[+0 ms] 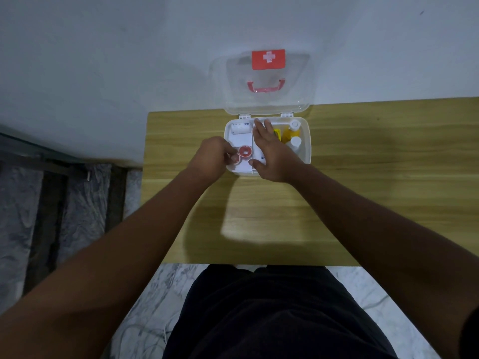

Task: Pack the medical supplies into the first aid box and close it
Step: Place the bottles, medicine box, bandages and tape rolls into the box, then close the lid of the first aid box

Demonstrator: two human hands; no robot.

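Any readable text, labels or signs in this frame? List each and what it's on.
White cross, no words: red sticker on the open lid.
Dark print on the white pack in the back-left compartment: blurred, unreadable.
Blue print on the white packet under the right hand: too small to read.

The first aid box (308,149) is showing as smooth white plastic with a soft sheen. Its raised lid (298,81) is looking like clear, glossy plastic, and the red handle (265,88) is reading as plastic too. The table (375,164) is presenting a smooth wood-grain top that is catching a pale reflection, while the wall (103,60) is looking matt, the floor (155,307) is showing marble-like veining, and the dark garment (272,320) is looking like matt cloth.
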